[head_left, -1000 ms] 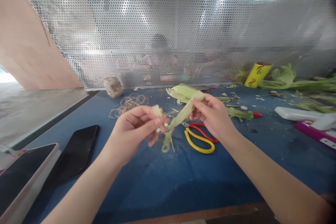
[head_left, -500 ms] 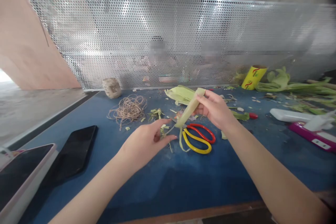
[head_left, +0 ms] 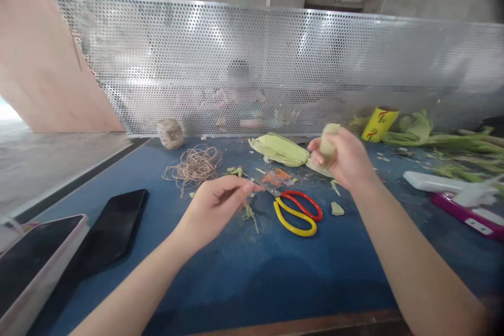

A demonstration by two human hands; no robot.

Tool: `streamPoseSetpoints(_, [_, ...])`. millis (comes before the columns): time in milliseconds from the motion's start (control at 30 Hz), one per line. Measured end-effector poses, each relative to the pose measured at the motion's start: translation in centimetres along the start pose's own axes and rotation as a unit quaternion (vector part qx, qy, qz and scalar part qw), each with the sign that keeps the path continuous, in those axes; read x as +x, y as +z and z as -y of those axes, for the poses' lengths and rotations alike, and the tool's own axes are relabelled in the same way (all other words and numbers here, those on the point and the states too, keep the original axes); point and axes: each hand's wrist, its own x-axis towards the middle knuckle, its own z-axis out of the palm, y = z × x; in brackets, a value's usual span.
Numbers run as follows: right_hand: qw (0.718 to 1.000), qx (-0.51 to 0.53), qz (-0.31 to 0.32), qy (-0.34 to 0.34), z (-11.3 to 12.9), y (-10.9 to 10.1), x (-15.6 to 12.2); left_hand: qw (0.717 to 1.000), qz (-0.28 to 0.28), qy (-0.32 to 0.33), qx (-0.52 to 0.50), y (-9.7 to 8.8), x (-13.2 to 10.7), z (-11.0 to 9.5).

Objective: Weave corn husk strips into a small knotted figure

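My right hand (head_left: 346,160) is closed around a pale green strip of corn husk (head_left: 329,143), held above the blue table (head_left: 275,273) near a flat husk pile (head_left: 280,149). My left hand (head_left: 214,205) hovers low over the table with thumb and fingers pinched together; what they hold, if anything, is too small to make out. Just right of it lie husk scraps (head_left: 249,213) and red-and-yellow scissors (head_left: 296,209), blades pointing toward my left fingers.
A tangle of brown twine (head_left: 193,165) and a twine ball (head_left: 170,133) lie at the back left. A black phone (head_left: 112,230) and a tablet (head_left: 29,262) sit front left. A yellow roll (head_left: 378,118), green leaves (head_left: 437,132), a white object (head_left: 433,182) and a pink box (head_left: 472,214) sit right. A perforated metal screen (head_left: 275,63) stands behind.
My right hand has lifted and moved right, bunching the husk strip into its grip. My left hand let go of the strip's lower end and dropped toward the table near the scissors.
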Motion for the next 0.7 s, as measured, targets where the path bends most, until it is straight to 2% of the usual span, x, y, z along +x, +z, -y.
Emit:
streamPoseSetpoints(67, [0.987, -0.062, 0.128, 0.074, -0.1, 2.3, -1.9, 0.994, -0.030, 0.015, -0.101, 0.0, 0.0, 0.2])
streamPoseSetpoints(133, [0.952, -0.135, 0.242, 0.128, -0.4, 4.3, -3.5, 0.981, -0.055, 0.035, -0.181, 0.0, 0.0, 0.7])
streamPoseSetpoints(200, [0.931, -0.183, 0.291, 0.121, -1.0, 5.7, -4.4, 0.966, -0.063, 0.038, -0.248, 0.2, 0.1, 1.2])
streamPoseSetpoints(300, [0.931, -0.200, 0.289, 0.102, -1.9, 6.6, -4.8, 0.953, -0.047, 0.028, -0.299, 0.6, 0.2, 1.6])
streamPoseSetpoints(400, [0.931, -0.212, 0.282, 0.098, -2.3, 7.1, -5.1, 0.960, -0.056, 0.039, -0.271, 0.7, 0.4, 1.6])
streamPoseSetpoints(533, [0.912, -0.261, 0.301, 0.093, -1.5, 6.7, -5.1, 0.967, -0.071, 0.040, -0.241, 0.4, 0.5, 1.3])
streamPoseSetpoints(600, [0.889, -0.352, 0.276, 0.098, -0.6, 5.1, -3.8, 0.966, -0.083, 0.023, -0.244, 0.2, 0.6, 1.3])
streamPoseSetpoints(633, [0.860, -0.435, 0.242, 0.114, -0.2, 3.9, -2.6, 0.966, -0.092, 0.008, -0.243, 0.1, 0.7, 1.4])
streamPoseSetpoints(667, [0.819, -0.527, 0.188, 0.123, 0.1, 2.5, -1.2, 0.966, -0.101, -0.010, -0.239, 0.1, 0.7, 1.5])
streamPoseSetpoints(700, [0.800, -0.570, 0.142, 0.123, 0.5, 0.9, 0.5, 0.966, -0.106, -0.030, -0.233, 0.1, 0.8, 1.7])
